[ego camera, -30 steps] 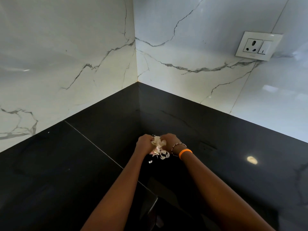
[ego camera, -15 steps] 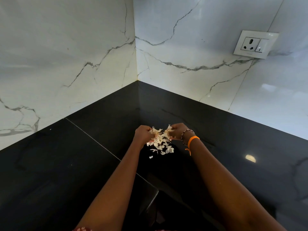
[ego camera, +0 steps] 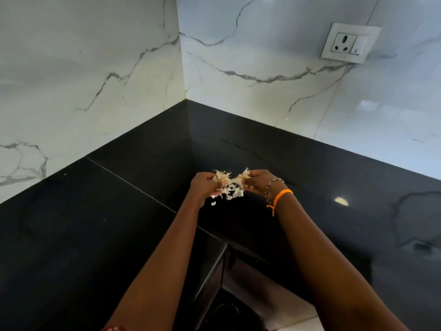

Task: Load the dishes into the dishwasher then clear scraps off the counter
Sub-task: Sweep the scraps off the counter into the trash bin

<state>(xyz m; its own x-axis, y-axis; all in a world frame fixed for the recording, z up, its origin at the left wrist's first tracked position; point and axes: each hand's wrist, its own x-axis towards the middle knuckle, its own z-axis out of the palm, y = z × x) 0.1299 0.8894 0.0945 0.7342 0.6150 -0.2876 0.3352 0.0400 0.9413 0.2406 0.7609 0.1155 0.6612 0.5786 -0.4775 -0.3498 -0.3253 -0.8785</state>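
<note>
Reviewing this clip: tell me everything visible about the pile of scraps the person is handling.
The scraps are a loose clump of thin, papery flakes, off-white to pale tan, like dry peelings; what they are exactly cannot be told. The left hand and right hand grip the clump from either side, above the black counter near the wall corner. Ragged bits stick up between the fingers, more hang below, and one small flake sits apart just under the left hand.
</note>
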